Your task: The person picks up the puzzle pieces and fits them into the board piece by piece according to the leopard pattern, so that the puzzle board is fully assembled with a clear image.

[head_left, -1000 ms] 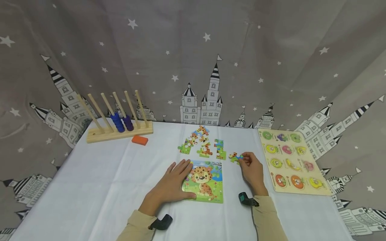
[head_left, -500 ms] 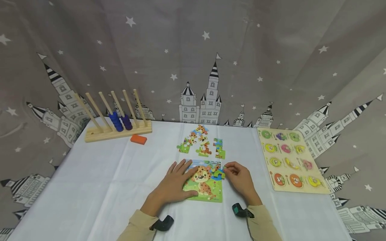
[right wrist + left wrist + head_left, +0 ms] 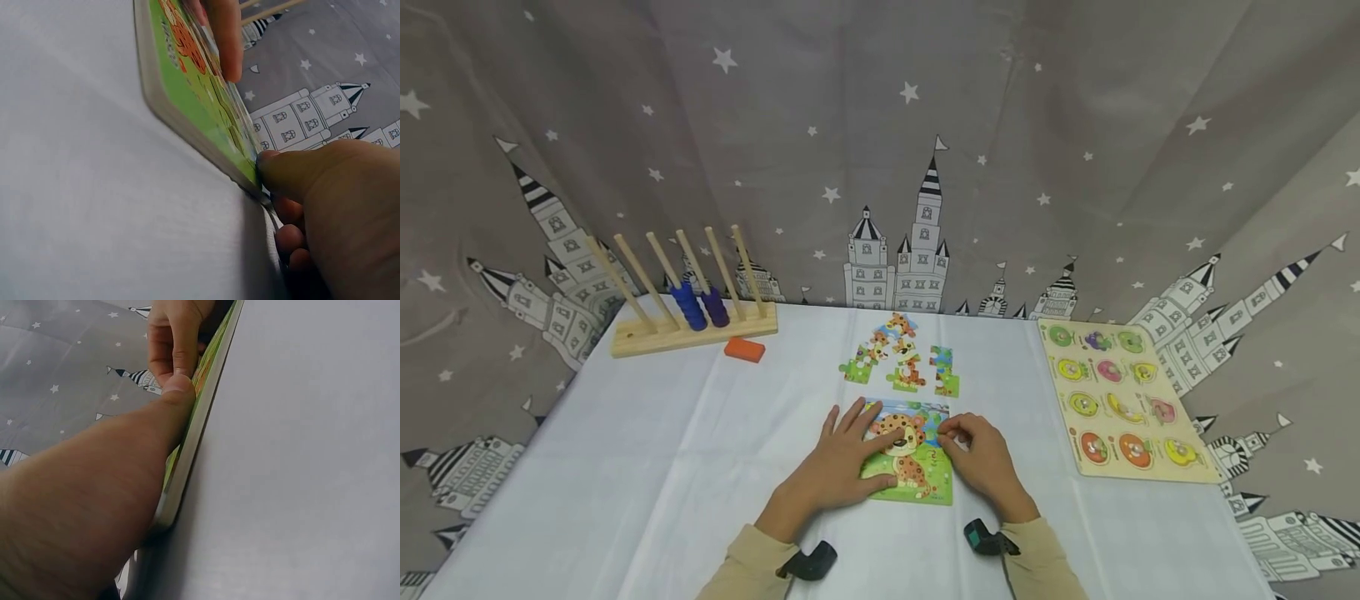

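Observation:
The square board with a leopard picture (image 3: 925, 479) lies on the white table. My left hand (image 3: 831, 471) rests spread on its left side, index finger and thumb reaching over the picture. At the upper right part of the board, my right hand (image 3: 988, 467) pinches a puzzle piece, which its fingertips mostly cover. In the right wrist view the thumb (image 3: 294, 172) touches the board's (image 3: 187, 106) edge, with other fingers curled beside it. Behind the board lie loose joined leopard pieces (image 3: 909, 375) and a blue-green strip of pieces (image 3: 944, 371).
A wooden peg stand (image 3: 647, 340) with blue and purple rings stands at the back left, an orange block (image 3: 745, 349) in front of it. On the right lies a fruit puzzle board (image 3: 1138, 417). A grey curtain (image 3: 775, 83) hangs behind the table.
My right hand has carried a piece from right of the board onto its upper right part, its fingertips now further left. The left index finger has come down further across the picture.

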The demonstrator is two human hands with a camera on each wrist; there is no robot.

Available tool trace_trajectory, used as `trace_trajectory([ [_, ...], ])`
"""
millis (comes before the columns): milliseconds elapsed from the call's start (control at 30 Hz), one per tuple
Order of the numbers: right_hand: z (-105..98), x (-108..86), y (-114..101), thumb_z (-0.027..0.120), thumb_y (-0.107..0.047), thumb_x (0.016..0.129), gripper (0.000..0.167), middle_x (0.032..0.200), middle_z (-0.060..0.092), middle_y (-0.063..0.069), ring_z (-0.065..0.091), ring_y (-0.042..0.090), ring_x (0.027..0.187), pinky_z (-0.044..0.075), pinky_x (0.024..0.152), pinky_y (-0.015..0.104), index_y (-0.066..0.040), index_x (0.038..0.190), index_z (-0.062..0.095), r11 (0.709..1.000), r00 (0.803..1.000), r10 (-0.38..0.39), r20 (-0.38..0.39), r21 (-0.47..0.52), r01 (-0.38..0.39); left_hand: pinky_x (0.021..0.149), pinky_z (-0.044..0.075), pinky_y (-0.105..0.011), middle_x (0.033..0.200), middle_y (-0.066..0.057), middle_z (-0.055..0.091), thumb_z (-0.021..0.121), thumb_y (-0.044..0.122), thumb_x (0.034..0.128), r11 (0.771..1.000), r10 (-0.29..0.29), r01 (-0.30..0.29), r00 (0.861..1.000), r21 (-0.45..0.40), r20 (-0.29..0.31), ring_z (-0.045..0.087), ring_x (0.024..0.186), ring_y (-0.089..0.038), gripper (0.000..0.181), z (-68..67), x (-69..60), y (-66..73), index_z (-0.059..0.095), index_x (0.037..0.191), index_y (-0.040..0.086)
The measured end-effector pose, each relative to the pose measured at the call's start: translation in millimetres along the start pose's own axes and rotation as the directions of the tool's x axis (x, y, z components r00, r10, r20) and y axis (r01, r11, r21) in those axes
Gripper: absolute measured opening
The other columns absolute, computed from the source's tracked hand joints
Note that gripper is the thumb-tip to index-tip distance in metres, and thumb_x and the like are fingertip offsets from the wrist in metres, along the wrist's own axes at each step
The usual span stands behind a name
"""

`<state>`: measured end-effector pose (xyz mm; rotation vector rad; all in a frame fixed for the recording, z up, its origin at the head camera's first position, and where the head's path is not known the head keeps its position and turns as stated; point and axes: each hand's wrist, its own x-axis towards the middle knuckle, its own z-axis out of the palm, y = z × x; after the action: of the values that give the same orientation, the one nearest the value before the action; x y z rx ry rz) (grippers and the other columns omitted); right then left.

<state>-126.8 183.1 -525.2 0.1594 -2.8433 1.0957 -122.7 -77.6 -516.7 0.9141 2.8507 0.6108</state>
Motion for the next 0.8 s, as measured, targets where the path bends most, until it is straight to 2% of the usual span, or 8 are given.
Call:
trace_trajectory([
  [233,-2.5,-0.5,2.6,0.08,-0.023,0.09,0.01,0.084,0.062,-0.011,0.049,0.007,0.078,0.045,0.075,0.026,-0.022,0.098,0.075,1.0,0.999,-0.01,0.053,-0.001,0.01,0.123,0.009,-0.071,0.169,-0.01,0.027,0.056,0.061,0.0973,1.0,0.027,-0.027,0.999,-0.008,0.022,0.014,0.159,-0.039,0.057,0.2,-0.3,0.4,0.053,0.149,0.036],
  [500,-13.0,-2.6,3.7,0.088,-0.034,0.08,0.037,0.097,0.064,-0.014,0.053,0.005,0.088,0.05,0.087,0.03,-0.024,0.114,0.076,1.0,0.987,0.003,0.162,0.023,-0.007,0.124,0.007,-0.071,0.17,-0.008,0.026,0.05,0.06,0.1006,0.999,0.031,-0.032,0.999,0.007,0.039,0.014,0.159,-0.038,0.054,-0.2,-1.4,3.0,0.051,0.15,0.038],
  [800,-16.1,-3.7,3.8,0.089,-0.035,0.079,0.035,0.098,0.064,-0.015,0.053,0.004,0.089,0.05,0.086,0.029,-0.026,0.11,0.077,1.0,0.984,-0.016,0.175,0.004,0.016,0.123,0.007,-0.071,0.169,-0.009,0.029,0.05,0.057,0.101,0.999,0.035,-0.035,0.998,-0.003,0.042,0.015,0.159,-0.039,0.053,-0.9,-1.7,6.0,0.052,0.15,0.036],
])
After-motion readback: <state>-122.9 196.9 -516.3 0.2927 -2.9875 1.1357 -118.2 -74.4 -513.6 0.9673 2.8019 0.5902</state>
